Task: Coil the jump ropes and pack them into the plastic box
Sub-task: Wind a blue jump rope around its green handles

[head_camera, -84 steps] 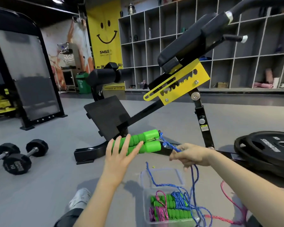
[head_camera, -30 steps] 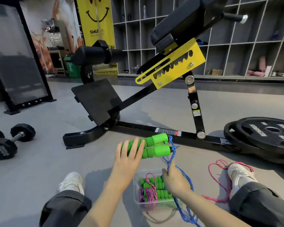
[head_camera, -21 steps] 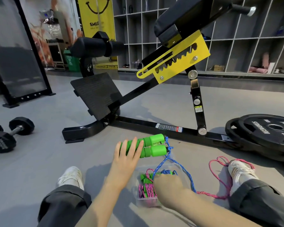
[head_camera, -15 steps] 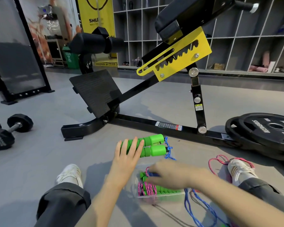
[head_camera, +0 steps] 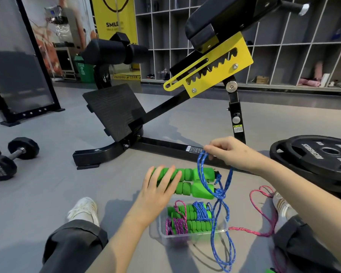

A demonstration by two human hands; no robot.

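Head view: the left hand clasps the two green handles side by side, just above the box on the floor. The right hand pinches a loop of blue rope above the handles' cord end; the rest hangs slack past the box's right edge onto the floor. In the box lie coiled ropes with green handles and pink and blue cord. A pink rope lies loose to the right of the box. The cord looks light, limp and braided, so it probably grips itself well but springs loose unless pinned; the foam handles look soft and easy to squeeze, the surest hold.
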